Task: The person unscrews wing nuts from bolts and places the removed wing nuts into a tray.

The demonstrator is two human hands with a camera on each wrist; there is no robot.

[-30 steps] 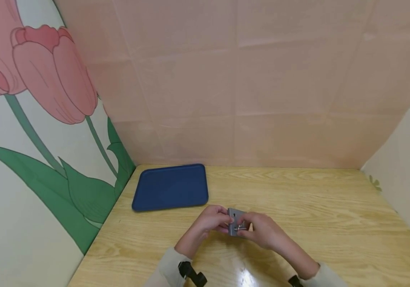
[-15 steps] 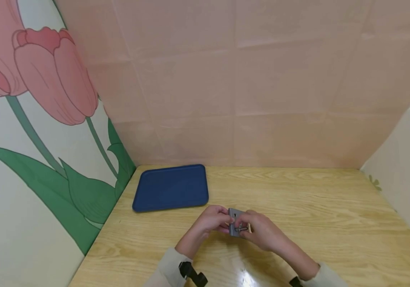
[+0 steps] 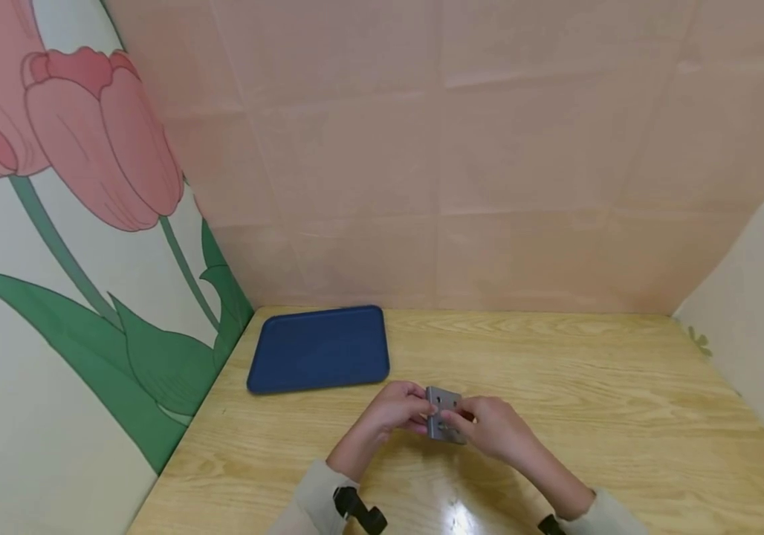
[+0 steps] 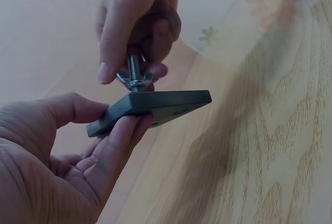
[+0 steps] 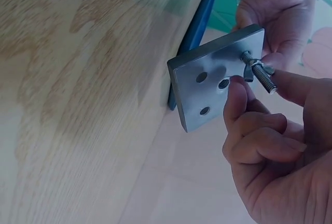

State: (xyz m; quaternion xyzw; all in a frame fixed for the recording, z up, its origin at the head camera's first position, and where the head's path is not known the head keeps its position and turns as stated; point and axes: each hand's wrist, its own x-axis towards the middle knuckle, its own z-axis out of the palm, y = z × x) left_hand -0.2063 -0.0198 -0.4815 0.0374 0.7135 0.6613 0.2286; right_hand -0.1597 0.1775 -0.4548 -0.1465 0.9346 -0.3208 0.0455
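My left hand (image 3: 392,409) grips one edge of a square grey metal plate (image 5: 189,92) with several round holes, thumb on one face and fingers on the other. Through a hole near a corner stands a threaded bolt (image 5: 266,82), its end sticking out toward my right hand (image 3: 489,427). A wing nut (image 4: 141,83) sits on the bolt, close to the plate's face. In the right wrist view, my right thumb and forefinger are at the two wings of the nut, the other fingers curled. The plate is held up over the table, tilted.
A blue tray (image 3: 318,349) lies at the back left of the wood-grain table (image 3: 589,386). Behind the table hangs a pinkish-brown cloth (image 3: 435,163), and a tulip-printed panel (image 3: 88,297) stands on the left.
My right fingers have shifted their hold around the wing nut, uncovering more of the plate's face. My left hand and the plate stay nearly in place.
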